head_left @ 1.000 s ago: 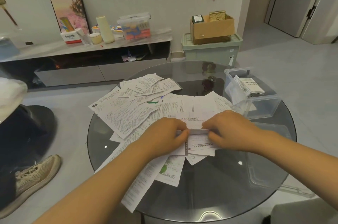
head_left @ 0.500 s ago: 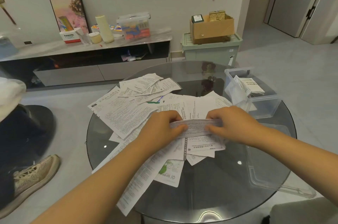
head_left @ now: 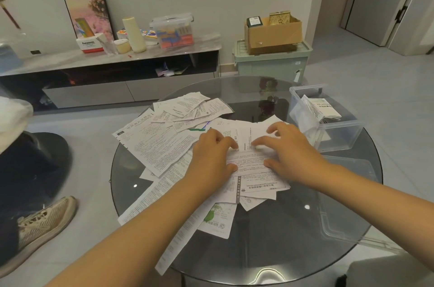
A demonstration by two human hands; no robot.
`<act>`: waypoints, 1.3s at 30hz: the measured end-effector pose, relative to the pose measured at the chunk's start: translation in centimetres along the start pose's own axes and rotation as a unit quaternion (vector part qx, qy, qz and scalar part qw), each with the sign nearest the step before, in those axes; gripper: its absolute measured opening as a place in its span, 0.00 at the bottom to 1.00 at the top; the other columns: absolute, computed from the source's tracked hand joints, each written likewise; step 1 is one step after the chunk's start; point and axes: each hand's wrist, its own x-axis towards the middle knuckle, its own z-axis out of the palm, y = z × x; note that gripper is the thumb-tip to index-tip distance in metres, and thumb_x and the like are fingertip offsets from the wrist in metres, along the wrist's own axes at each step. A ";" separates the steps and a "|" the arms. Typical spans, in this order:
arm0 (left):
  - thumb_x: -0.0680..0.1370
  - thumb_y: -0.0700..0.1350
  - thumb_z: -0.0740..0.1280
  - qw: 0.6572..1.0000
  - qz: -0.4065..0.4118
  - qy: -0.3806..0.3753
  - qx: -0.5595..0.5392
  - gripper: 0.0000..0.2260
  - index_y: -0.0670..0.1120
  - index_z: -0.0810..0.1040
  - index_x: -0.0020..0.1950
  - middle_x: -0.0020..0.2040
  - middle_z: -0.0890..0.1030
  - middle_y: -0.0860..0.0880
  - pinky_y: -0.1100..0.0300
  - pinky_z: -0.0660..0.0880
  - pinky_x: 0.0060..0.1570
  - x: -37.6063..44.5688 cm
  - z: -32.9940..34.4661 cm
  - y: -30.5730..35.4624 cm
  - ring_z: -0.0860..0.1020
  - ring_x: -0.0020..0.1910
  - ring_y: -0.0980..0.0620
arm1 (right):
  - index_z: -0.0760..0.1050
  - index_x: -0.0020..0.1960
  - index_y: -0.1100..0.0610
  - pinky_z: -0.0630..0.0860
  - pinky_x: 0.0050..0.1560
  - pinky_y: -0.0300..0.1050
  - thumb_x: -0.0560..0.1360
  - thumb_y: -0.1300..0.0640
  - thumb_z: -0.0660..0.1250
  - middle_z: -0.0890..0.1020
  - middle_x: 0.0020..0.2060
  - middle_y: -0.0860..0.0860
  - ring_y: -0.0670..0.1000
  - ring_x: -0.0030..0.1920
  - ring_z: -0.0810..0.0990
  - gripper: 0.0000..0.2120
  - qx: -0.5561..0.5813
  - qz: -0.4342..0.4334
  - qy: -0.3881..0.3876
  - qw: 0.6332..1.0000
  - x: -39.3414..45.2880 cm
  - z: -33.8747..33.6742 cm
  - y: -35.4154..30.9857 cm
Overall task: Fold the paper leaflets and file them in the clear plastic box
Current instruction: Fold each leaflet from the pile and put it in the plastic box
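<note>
A folded white leaflet [head_left: 249,161] lies on top of a heap of printed leaflets [head_left: 159,146] on the round glass table [head_left: 270,239]. My left hand [head_left: 211,157] presses its left end with spread fingers and thumb. My right hand [head_left: 286,148] presses its right end, fingers straight and spread over the paper. The clear plastic box [head_left: 340,134] stands at the table's right edge, just right of my right hand, with a few folded leaflets [head_left: 321,110] upright inside it.
The box's clear lid [head_left: 347,197] lies flat on the table's near right. A person's leg and sneaker [head_left: 44,223] are on the floor at left. A low cabinet [head_left: 112,70] and a green crate with a cardboard box [head_left: 272,56] stand behind the table.
The folded edge that both hands held up has been laid forward and down onto the pile. Both hands have opened and now press flat on it, a little farther from me.
</note>
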 end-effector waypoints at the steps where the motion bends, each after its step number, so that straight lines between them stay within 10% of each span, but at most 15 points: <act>1: 0.74 0.49 0.70 1.000 0.014 0.002 0.010 0.15 0.54 0.74 0.60 0.56 0.65 0.55 0.61 0.60 0.61 0.0 0.0 0.1 0.63 0.59 0.53 | 0.69 0.66 0.39 0.57 0.67 0.46 0.76 0.49 0.64 0.63 0.66 0.46 0.50 0.67 0.59 0.19 -0.025 -0.022 -0.008 0.999 0.0 -0.1 -0.1; 15: 0.75 0.54 0.68 0.996 0.082 -0.032 0.019 0.11 0.53 0.79 0.55 0.56 0.75 0.56 0.59 0.71 0.54 -0.3 0.6 0.3 0.71 0.57 0.56 | 0.69 0.66 0.43 0.62 0.62 0.45 0.73 0.42 0.66 0.74 0.54 0.46 0.48 0.57 0.72 0.23 0.006 0.030 -0.061 0.998 -0.1 -0.8 -0.2; 19: 0.77 0.47 0.67 0.995 0.098 -0.032 -0.014 0.07 0.52 0.82 0.53 0.56 0.76 0.55 0.59 0.69 0.57 -0.4 0.6 0.3 0.71 0.57 0.56 | 0.72 0.60 0.45 0.77 0.43 0.43 0.72 0.51 0.69 0.74 0.38 0.43 0.46 0.38 0.76 0.17 0.132 0.061 -0.080 0.986 -0.2 -1.2 -0.3; 27: 0.71 0.61 0.70 0.984 0.122 -0.117 -0.048 0.17 0.56 0.80 0.57 0.60 0.75 0.57 0.60 0.69 0.61 -1.1 0.1 0.4 0.69 0.60 0.59 | 0.80 0.46 0.50 0.71 0.28 0.32 0.72 0.57 0.71 0.77 0.29 0.46 0.44 0.27 0.76 0.04 0.252 0.110 -0.154 0.949 -0.8 -1.9 -0.8; 33: 0.64 0.69 0.70 0.983 0.124 -0.129 -0.039 0.28 0.57 0.73 0.59 0.57 0.74 0.58 0.62 0.69 0.56 -1.7 -0.3 1.0 0.70 0.55 0.59 | 0.81 0.49 0.60 0.72 0.25 0.34 0.73 0.65 0.69 0.82 0.36 0.54 0.46 0.27 0.79 0.06 0.426 0.189 -0.170 0.868 -1.2 -2.7 -0.9; 39: 0.71 0.63 0.69 0.985 0.120 -0.107 -0.062 0.16 0.57 0.75 0.54 0.50 0.74 0.59 0.64 0.69 0.47 -1.6 -0.4 1.1 0.72 0.47 0.60 | 0.81 0.52 0.63 0.82 0.39 0.39 0.73 0.67 0.68 0.84 0.45 0.60 0.56 0.41 0.84 0.08 0.478 0.200 -0.199 0.832 -1.2 -2.9 -0.4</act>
